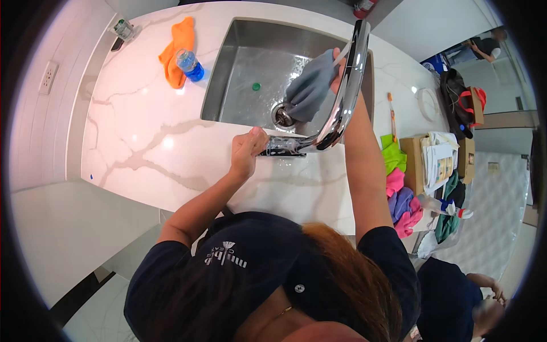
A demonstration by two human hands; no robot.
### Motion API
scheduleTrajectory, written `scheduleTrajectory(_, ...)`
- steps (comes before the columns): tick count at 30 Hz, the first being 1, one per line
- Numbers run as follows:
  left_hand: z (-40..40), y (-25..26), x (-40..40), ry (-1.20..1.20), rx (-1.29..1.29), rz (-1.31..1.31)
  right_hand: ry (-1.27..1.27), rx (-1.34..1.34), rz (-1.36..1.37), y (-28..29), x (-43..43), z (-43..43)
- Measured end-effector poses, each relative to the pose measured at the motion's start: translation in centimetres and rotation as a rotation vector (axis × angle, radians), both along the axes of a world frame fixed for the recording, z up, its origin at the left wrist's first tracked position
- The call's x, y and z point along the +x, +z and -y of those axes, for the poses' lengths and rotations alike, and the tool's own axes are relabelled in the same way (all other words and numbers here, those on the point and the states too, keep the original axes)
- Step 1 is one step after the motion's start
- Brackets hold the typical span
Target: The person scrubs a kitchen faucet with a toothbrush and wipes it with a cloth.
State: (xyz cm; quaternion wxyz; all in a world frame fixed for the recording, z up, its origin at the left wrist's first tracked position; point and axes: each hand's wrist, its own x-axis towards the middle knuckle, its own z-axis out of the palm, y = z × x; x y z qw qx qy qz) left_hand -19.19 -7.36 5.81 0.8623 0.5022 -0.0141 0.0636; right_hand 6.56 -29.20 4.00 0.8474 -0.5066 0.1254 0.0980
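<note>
My left hand (250,149) is closed around the handle end at the base of a chrome faucet (354,72), beside the front edge of the stainless steel sink (239,55). Over the sink, my right hand (337,72) grips a grey-blue cloth (310,87), partly hidden behind the faucet's spout. The cloth hangs down to the edge of the drain (284,116). Wet patches shine on the sink floor, where a small green cap (256,86) lies. Drops of water lie about the faucet base.
Left of the sink, an uncapped bottle of blue liquid (190,66) touches an orange cloth (181,36). A glass jar (124,30) stands at the back left. To the right are a toothbrush (392,113), coloured cloths (394,156), a cardboard box (412,164) and a spray bottle (444,207). Other people are at right.
</note>
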Motion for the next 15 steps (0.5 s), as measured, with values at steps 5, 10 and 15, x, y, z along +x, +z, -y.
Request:
scheduleTrajectory(5, -1.2, -0.6, -0.2, -0.065, -0.031, 0.024, 0.095, 0.121, 0.035, -0.8, 0.1, -0.5)
scheduleTrajectory(10, -4.1, -2.1, 5.3, -0.376, -0.019, -0.14, 0.268, -0.008, 0.037, 1.4, -1.1, -0.6)
scheduleTrajectory(15, 1.4, -2.5, 19.0, -0.053, 0.554, 0.101, 0.436, -0.271, 0.272, 5.1, -1.3, 0.1)
